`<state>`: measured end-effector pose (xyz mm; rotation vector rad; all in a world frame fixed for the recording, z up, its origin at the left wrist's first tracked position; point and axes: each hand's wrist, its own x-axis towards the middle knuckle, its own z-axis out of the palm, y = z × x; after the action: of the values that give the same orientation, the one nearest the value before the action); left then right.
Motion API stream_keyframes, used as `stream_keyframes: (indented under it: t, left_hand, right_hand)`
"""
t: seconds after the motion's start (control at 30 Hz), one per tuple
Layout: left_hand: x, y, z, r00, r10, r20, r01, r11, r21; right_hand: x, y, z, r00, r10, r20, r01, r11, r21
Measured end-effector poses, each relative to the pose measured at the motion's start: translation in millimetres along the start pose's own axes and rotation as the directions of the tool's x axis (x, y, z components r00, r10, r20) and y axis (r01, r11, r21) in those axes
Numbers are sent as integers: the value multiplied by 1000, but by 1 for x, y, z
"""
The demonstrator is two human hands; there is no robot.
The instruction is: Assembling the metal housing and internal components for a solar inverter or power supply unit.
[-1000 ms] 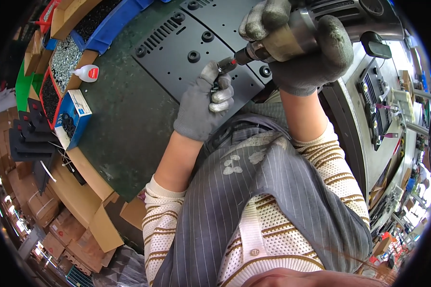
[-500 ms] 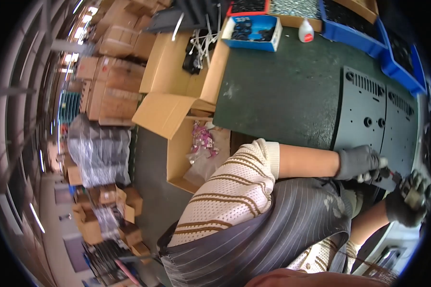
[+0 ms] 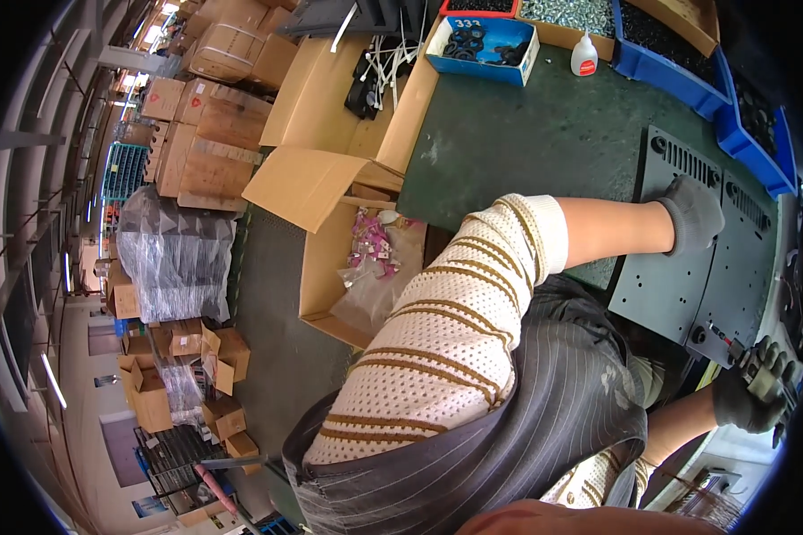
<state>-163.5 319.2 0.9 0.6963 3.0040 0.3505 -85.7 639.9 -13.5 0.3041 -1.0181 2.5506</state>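
Observation:
Two grey metal panels with slots and holes lie side by side at the right of the green table: a left panel (image 3: 656, 290) and a right panel (image 3: 739, 267). My left hand (image 3: 694, 217), in a grey glove, is over the left panel below its slots; its fingers are mostly hidden. Black round pieces sit at the panel corners, such as a round rubber-looking piece (image 3: 698, 334) near the close edge. Beside that edge, my gloved right hand (image 3: 758, 390) is curled round a slim screwdriver-like tool (image 3: 728, 342) with a red part, pointing toward the panel.
Along the far edge stand a blue-and-white box (image 3: 482, 67) of black rings, a small white squeeze bottle (image 3: 584, 55) and blue bins (image 3: 754, 147) of dark parts. Open cartons, one a carton (image 3: 326, 285) holding pink-and-white pieces, are left of the table. Wrapped stacks (image 3: 174, 254) stand farther left.
My left hand has moved from beside the right hand, at the panel's near edge, up and away over the left panel. The right hand stays near the same corner, still around the tool.

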Motion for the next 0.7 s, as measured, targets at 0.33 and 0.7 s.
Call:
stream_keyframes:
  t: [0.33, 0.7]
  left_hand:
    - [-29, 7, -33, 976, 193, -100, -217, 895, -390]
    - [-101, 39, -25, 980, 167, 105, -109, 902, -418]
  right_hand:
    - [-24, -2, 66, 999, 24, 30, -25, 999, 40]
    - [-51, 31, 145, 973, 15, 231, 11, 994, -111]
